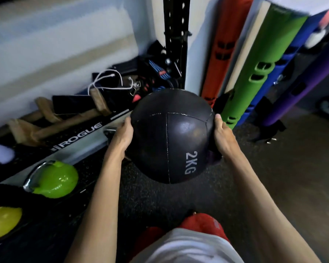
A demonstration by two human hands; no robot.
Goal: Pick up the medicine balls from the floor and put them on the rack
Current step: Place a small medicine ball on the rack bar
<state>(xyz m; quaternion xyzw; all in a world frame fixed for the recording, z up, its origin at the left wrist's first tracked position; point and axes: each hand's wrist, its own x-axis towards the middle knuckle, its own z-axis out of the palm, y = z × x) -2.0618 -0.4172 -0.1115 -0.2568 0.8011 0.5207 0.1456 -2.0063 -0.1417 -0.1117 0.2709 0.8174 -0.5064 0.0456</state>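
- Medicine ball (171,137), black, stitched panels, marked 2KG. Held at the middle of the view, apparently clear of the rubber floor (273,177), not yet on any rack shelf.
- Left hand (122,135) presses the ball's 9 o'clock side, and the right hand (223,137) presses its 3 o'clock side. Thumbs lie over the upper curve. The fingers wrap round the far and under sides and are mostly hidden, so both hands cup the ball between them.
- Black perforated rack upright (176,35) stands at 12 o'clock beyond the ball. No shelf or cradle shows in view.
- A pile of straps and cords lies at its foot, around 11 o'clock. A base bar lettered ROGUE (78,137) runs out toward 9 o'clock.
- Green kettlebell (55,180) sits at 8 o'clock, with a yellow kettlebell (2,222) past it at the frame edge.
- An orange tube (224,44) and a green tube (258,73) lean at 1 to 2 o'clock, the green one just beside the right hand.

Judgement, carry step: keep even pressure from both sides with the palms low on the curve, since the smooth skin could slip. Raise the ball straight, clear of the tubes and the strap pile. Find the shelf by eye before committing, and set the ball down without dropping it.
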